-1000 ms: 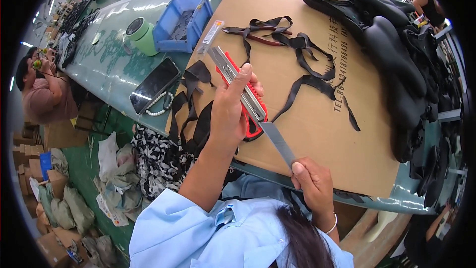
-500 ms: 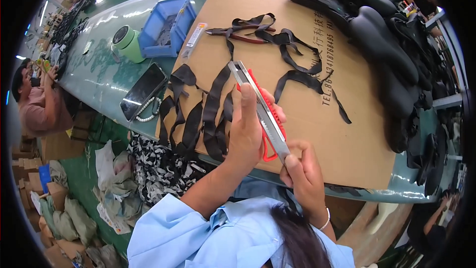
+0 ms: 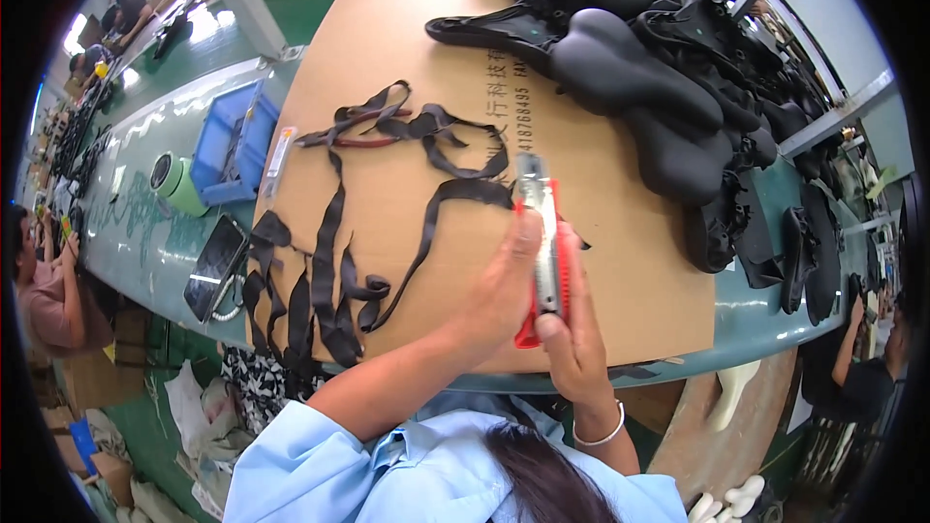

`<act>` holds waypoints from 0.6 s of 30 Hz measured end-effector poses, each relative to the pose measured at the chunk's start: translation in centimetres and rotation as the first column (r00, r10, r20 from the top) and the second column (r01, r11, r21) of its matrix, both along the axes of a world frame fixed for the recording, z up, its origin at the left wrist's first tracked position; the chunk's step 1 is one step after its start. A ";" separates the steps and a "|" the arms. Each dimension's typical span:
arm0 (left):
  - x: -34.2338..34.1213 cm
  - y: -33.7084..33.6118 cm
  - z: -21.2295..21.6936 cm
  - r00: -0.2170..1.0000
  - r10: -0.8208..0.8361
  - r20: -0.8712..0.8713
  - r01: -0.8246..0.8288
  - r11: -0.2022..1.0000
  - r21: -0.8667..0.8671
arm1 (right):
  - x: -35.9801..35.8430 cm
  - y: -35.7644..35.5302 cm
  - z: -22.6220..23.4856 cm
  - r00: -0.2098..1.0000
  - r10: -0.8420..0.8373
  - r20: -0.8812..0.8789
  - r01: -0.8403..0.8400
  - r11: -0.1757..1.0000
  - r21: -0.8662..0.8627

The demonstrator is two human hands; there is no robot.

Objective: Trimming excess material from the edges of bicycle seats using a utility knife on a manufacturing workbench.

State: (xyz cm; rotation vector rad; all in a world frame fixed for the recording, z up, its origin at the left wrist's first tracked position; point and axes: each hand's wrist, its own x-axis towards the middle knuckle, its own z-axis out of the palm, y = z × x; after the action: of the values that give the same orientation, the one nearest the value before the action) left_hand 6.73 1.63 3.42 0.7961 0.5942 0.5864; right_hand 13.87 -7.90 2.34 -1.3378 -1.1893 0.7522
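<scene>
Upright in front of me is a utility knife with a red body and a silver metal channel. My left hand is closed round its left side, thumb on the channel. From the right, my right hand wraps its lower part, with the thumb at the bottom end of the metal. Long black fabric strips lie left of my hands on the cardboard sheet. Pliers with red handles rest among the far strips. Close to them lies a slim clear package.
Black bicycle saddles are heaped at the right. On the left of the table stand a blue bin and a green jar, with a phone and a beaded string nearer. Other people work at both sides.
The metal strip that stuck out of the knife's lower end no longer protrudes. My right hand has moved up against the knife body. The view has turned, shifting the table leftward.
</scene>
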 end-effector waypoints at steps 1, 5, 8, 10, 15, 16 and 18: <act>1.2 0.0 0.1 0.995 -0.065 0.070 0.052 0.985 0.167 | 0.5 -0.3 0.0 0.993 -0.100 -0.055 0.100 0.995 -0.015; 7.1 2.2 -0.7 0.973 -0.193 -0.127 0.223 0.639 0.736 | 4.7 -1.8 -1.3 0.646 0.025 -0.763 0.210 0.955 0.210; 14.4 10.8 -1.3 0.957 0.283 0.069 -0.143 0.251 0.957 | 8.3 -2.7 -0.9 0.336 -0.205 -0.919 0.565 0.825 0.023; 18.0 17.1 0.3 0.784 0.595 -0.177 -0.014 0.302 0.953 | 9.3 -3.4 -1.1 0.365 -0.243 -0.899 0.554 0.833 0.000; 22.4 25.6 1.6 0.751 0.134 -0.646 0.380 0.713 0.589 | 9.0 -3.2 -0.8 0.444 -0.247 -0.861 0.429 0.903 -0.038; 22.3 26.7 1.5 0.745 0.088 -0.661 0.425 0.701 0.572 | 9.5 -3.3 -1.3 0.488 -0.209 -0.848 0.381 0.924 -0.009; 20.6 25.7 3.0 0.771 -0.114 -0.627 0.498 0.722 0.480 | 10.2 -3.4 -1.7 0.522 -0.255 -0.814 0.407 0.913 -0.025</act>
State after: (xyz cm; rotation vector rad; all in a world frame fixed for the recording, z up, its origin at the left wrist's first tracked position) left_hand 27.34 27.36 6.41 1.7230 0.7817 0.1915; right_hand 24.06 -11.28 0.63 -0.8471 -0.2197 0.8144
